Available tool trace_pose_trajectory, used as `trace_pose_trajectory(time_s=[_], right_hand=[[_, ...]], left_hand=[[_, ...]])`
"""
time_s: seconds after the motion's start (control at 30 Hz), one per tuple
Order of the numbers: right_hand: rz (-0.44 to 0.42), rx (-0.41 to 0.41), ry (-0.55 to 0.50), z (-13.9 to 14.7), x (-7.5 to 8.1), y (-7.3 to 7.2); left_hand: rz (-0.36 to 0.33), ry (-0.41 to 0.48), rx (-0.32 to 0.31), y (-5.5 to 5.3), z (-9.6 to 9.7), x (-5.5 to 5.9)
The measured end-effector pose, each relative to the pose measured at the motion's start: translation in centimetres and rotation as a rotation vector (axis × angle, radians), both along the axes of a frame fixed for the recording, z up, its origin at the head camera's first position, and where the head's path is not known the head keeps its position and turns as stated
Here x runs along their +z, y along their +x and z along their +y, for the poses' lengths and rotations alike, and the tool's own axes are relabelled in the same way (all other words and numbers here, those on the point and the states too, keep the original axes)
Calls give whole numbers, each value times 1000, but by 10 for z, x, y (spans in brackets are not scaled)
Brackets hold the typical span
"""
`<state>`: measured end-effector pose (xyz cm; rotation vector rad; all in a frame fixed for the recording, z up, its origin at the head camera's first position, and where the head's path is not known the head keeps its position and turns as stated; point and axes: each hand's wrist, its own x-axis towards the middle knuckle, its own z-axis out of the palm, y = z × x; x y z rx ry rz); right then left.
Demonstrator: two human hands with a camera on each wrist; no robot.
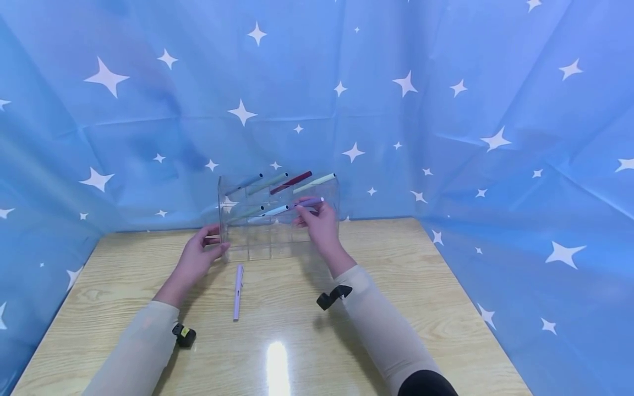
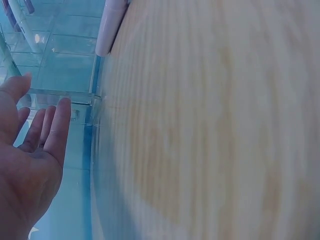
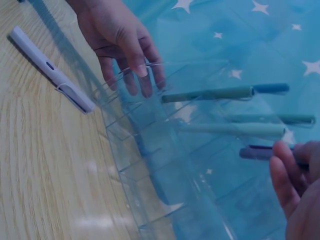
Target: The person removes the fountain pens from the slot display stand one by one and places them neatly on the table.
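A clear plastic pen rack (image 1: pixel 257 252) with rows of compartments stands at the back of the table. At its left end is my left hand (image 1: pixel 198 254), thumb over the front edge and fingers along the side; the left wrist view shows the hand (image 2: pixel 35 160) by the clear panel. My right hand (image 1: pixel 321 224) pinches a purple pen (image 1: pixel 311 202) between thumb and fingers over the rack's lower row, right of a light blue pen (image 1: pixel 275 210). On the table before the rack lies a lilac pen (image 1: pixel 238 294) with a clip, also in the right wrist view (image 3: pixel 50 70).
In the rack's upper row lean a dark blue pen (image 1: pixel 247 182), a green pen (image 1: pixel 269 183), a dark red pen (image 1: pixel 291 182) and a pale green pen (image 1: pixel 315 182). Another green pen (image 1: pixel 250 213) is in the lower row. A blue star-patterned curtain (image 1: pixel 317 82) hangs behind the wooden table (image 1: pixel 396 264).
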<state>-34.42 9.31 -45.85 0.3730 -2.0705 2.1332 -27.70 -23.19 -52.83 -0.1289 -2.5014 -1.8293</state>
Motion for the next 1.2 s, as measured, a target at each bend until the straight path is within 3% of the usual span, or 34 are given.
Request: trace_pose_trajectory(time_s=[0.4, 0.57, 0.97, 1.2], right_hand=[[60, -31, -31, 21, 7, 15], [34, -13, -16, 25, 7, 25], [-27, 75, 85, 21, -2, 47], [-39, 203, 83, 12, -10, 57]], left_hand=[[-7, 1, -1, -1, 0, 1], [-7, 4, -2, -1, 0, 1], [-4, 5, 0, 0, 0, 0], [-13, -2, 1, 1, 1, 1]])
